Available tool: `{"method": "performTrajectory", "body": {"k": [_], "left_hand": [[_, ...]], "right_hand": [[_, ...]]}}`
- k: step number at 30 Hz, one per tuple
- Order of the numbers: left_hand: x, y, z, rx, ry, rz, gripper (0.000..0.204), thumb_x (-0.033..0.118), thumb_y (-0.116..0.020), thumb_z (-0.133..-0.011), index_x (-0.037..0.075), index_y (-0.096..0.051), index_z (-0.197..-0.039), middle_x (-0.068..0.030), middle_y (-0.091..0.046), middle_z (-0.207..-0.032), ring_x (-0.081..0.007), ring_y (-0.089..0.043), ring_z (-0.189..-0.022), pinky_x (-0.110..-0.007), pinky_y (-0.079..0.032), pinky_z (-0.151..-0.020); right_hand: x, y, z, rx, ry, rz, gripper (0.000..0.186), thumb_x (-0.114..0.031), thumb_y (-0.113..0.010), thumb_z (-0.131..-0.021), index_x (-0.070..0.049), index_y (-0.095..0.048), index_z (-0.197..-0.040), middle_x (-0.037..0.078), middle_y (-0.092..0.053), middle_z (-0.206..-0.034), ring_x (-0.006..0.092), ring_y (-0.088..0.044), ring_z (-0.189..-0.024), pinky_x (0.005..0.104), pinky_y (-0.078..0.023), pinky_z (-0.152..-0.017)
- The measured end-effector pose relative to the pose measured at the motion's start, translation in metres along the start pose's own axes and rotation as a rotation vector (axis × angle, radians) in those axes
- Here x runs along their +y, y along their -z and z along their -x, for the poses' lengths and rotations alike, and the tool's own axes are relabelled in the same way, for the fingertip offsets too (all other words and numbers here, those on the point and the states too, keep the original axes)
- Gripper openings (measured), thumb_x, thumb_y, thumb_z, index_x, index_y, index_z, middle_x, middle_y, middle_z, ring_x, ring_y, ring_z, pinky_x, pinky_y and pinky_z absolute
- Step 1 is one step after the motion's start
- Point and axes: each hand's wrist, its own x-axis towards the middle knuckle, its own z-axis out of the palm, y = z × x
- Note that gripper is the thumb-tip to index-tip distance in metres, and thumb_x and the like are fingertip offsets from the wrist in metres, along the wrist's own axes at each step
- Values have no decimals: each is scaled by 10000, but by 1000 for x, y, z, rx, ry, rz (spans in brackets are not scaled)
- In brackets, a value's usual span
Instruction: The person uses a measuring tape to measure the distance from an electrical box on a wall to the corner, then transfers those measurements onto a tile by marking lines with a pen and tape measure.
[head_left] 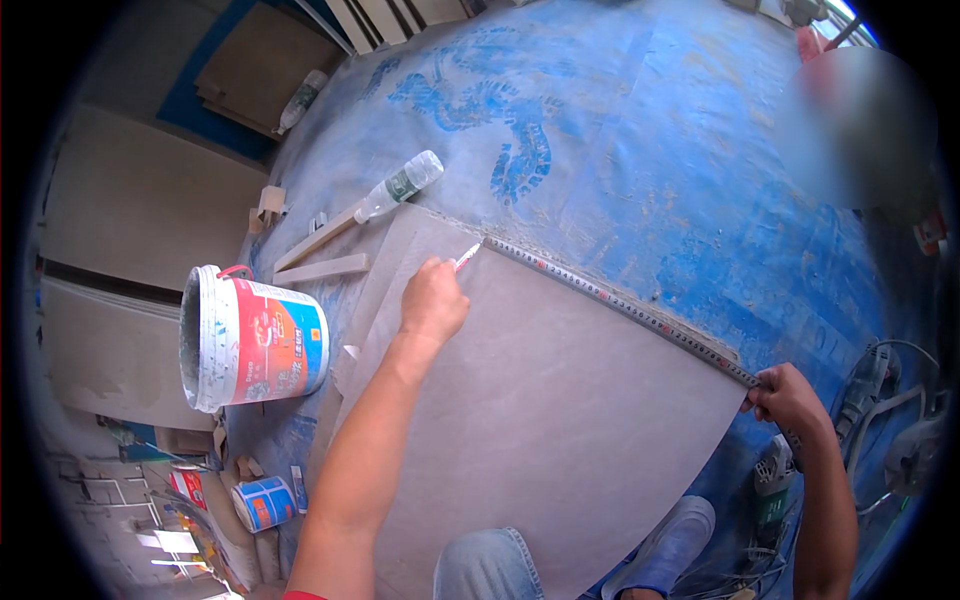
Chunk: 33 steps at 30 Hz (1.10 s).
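A flat grey board [560,420] lies in front of me, on top of at least one other sheet that shows along its left side. The metal blade of a tape measure [620,303] stretches along the board's far edge. My right hand [787,400] is closed around the tape measure's right end, at the board's right corner; most of its case is hidden. My left hand [435,298] grips a white marker pen [467,256], its tip beside the blade's left end on the board.
Left of the board stands a white bucket [210,340] with a coloured label. Wood strips [325,268] and a plastic bottle [402,184] lie beyond it. A small blue tin [263,503] sits lower left. Power tools with cables [868,385] rest on the blue floor sheet [690,170] at right. My shoe [680,545] is near the board's edge.
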Motion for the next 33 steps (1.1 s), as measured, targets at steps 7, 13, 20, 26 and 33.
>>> {"method": "performTrajectory", "body": {"k": [7, 13, 20, 26, 33], "left_hand": [[-1, 5, 12, -44, 33, -29, 154, 5, -591, -708, -16, -623, -857, -215, -609, -935, -407, -613, -900, -473, -508, -800], [0, -5, 9, 11, -4, 18, 157, 19, -628, -695, -18, -612, -847, -212, -614, -932, -406, -612, -904, -479, -507, -791], [-14, 5, 39, 132, 202, 122, 155, 77, -631, -795, -5, -597, -923, -208, -625, -980, -410, -611, -887, -487, -496, -784], [-22, 108, 122, 390, 408, 743, 240, 156, -699, -856, 4, -580, -999, -150, -600, -964, -277, -590, -782, -390, -478, -710], [-62, 159, 242, 228, 205, 970, 197, -47, -748, -765, 19, -666, -932, -54, -615, -871, -121, -554, -792, -284, -493, -695]], "right_hand": [[-7, 0, 2, 11, -15, 30, 139, -48, -609, -872, 17, -723, -828, 48, -617, -615, 108, -560, -547, 277, -441, -530], [-10, 1, 3, 28, -42, 80, 141, -46, -607, -870, 17, -729, -838, 58, -637, -641, 115, -578, -571, 289, -459, -552], [-3, 3, 25, -11, 35, -2, 129, -55, -619, -880, 4, -723, -833, 39, -656, -672, 109, -583, -573, 269, -454, -545], [-35, 28, 172, 48, 102, 147, 121, -24, -619, -877, -10, -734, -843, 43, -679, -685, 92, -601, -573, 250, -446, -530], [-158, 81, 317, -54, 148, 670, 122, -45, -637, -875, -38, -747, -926, 63, -730, -797, 138, -686, -666, 285, -540, -623]]}}
